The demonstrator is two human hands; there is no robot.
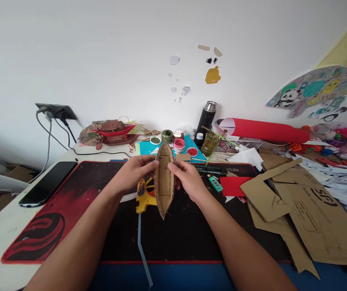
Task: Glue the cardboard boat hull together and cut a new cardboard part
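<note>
Both forearms reach in from the bottom edge of the head view, over a black and red desk mat (55, 218). Left hand (132, 173) and right hand (187, 180) pinch opposite walls of a cardboard boat hull (164, 180), held above the mat, fingers closed on it. Beneath lies a yellow glue gun (144, 198); cardboard offcuts (297, 210) lie to the right. Even, light pressure on both walls would likely keep the hull symmetrical without crushing the corrugation.

left hand (134, 173): raised mid-scene, fingers curled, pinching inward
right hand (188, 178): opposite it, pinching likewise
forearms: reaching far from near edge
</note>
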